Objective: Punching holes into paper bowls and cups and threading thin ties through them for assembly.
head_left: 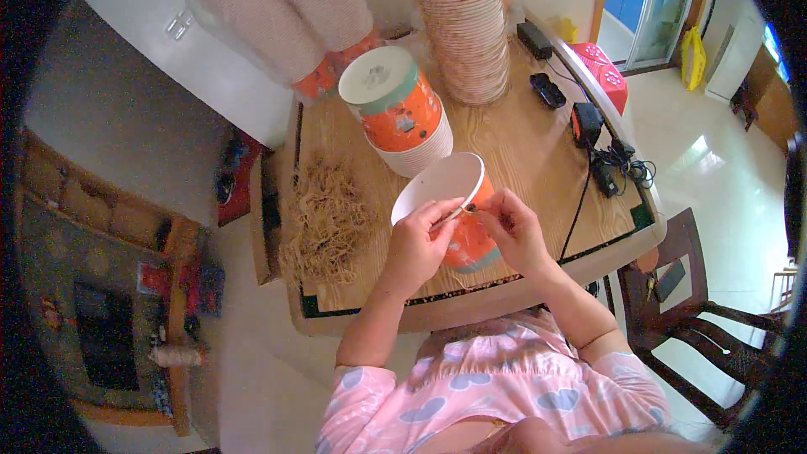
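Both my hands meet over the near rim of an orange paper bucket [472, 245] with a white inside and a green band at its base. My left hand [419, 242] pinches a thin, pale brown root strand [452, 214]. The fingertips of my right hand [514, 234] are pinched together at the strand's other end, by a small dark bit. A tangled pile of dried brown roots [332, 223] lies on the table to the left of the bucket. How deep the bucket's contents are, if any, is hidden.
Upside-down paper buckets [395, 109] stand stacked behind, with a taller stack [462, 34] beyond them. Wrapped bucket stacks [286, 8] lean at the back left. Black adapters and cables [601, 151] lie along the table's right side. A dark wooden chair [681, 303] stands at right.
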Demonstrator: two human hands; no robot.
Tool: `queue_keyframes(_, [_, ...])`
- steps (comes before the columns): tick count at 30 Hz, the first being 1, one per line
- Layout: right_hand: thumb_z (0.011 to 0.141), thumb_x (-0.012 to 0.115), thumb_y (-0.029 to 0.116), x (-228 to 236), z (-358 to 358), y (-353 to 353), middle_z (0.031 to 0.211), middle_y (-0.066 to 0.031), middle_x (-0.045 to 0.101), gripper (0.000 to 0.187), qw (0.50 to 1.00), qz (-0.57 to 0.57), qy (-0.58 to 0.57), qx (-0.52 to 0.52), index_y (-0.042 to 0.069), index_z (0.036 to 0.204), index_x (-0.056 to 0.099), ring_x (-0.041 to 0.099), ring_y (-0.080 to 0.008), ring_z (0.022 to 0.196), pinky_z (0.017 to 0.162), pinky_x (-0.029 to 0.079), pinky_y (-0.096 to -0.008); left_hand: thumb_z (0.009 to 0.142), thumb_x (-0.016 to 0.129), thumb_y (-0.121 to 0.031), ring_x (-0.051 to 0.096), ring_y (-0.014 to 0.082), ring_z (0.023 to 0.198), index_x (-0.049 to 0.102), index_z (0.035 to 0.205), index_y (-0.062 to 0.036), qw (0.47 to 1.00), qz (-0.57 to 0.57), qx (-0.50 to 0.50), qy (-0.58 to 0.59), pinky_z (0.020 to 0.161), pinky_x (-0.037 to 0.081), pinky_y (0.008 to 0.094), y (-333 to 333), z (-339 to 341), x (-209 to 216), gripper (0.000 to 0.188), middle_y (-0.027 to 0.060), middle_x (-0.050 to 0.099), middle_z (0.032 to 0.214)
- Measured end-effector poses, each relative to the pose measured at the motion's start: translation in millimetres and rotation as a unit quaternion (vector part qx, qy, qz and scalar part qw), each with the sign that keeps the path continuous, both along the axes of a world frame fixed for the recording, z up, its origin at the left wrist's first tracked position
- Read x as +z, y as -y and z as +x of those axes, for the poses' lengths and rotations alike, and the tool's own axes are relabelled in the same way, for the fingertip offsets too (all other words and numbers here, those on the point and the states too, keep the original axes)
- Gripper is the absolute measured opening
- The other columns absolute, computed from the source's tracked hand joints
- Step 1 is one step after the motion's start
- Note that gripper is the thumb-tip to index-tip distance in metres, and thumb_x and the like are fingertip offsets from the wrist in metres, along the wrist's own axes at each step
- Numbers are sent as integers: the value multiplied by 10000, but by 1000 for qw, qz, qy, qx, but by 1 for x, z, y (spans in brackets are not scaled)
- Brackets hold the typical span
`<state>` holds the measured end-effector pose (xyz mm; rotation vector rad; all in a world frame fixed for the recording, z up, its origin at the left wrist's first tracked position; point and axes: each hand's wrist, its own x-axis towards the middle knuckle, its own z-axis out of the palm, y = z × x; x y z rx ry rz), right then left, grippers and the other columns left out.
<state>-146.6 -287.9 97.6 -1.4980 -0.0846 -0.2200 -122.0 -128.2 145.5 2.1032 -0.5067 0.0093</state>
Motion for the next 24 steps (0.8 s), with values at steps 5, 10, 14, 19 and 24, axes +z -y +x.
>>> queue_keyframes(5, [819, 617, 30, 13, -2, 3, 557, 77, 387, 50, 994, -102, 24, -12, 43, 849, 579, 303, 4, 505, 442, 223, -191, 813, 559, -3, 630, 244, 895, 601, 1081, -20, 999, -23, -10, -28, 771, 509, 312, 5, -3, 7, 272, 136, 625, 1003])
queue_keyframes(10, [801, 628, 58, 13, -1, 7, 569, 4, 510, 126, 991, -134, 29, -7, 72, 926, 615, 408, -36, 497, 438, 338, -236, 800, 568, 2, 624, 266, 896, 598, 1089, -21, 1000, -16, -23, -9, 781, 501, 322, 4, 0, 1, 292, 143, 622, 1009])
queue_keyframes(14, [798, 647, 93, 10, 2, 4, 533, -36, 516, 140, 983, -176, 35, -29, 82, 935, 623, 434, -54, 465, 431, 367, -252, 788, 577, 7, 617, 287, 892, 597, 1097, -26, 999, 6, -27, 44, 778, 496, 331, 5, 2, 0, 311, 148, 619, 1006])
queue_keyframes(19, [812, 633, 96, 18, 1, 3, 551, -66, 545, 117, 978, -202, 44, -24, 77, 927, 625, 474, -75, 469, 443, 395, -265, 785, 583, 11, 619, 281, 890, 594, 1109, -42, 999, -3, -22, 48, 777, 499, 331, 5, 2, 3, 329, 146, 621, 999])
queue_keyframes(24, [825, 629, 57, 11, -6, 4, 603, 11, 509, 104, 988, -150, 36, -3, 20, 922, 617, 377, -9, 517, 442, 298, -195, 803, 576, 34, 623, 198, 941, 598, 1134, -56, 1000, -14, 3, -7, 820, 503, 281, 3, 3, 1, 344, 111, 626, 1073])
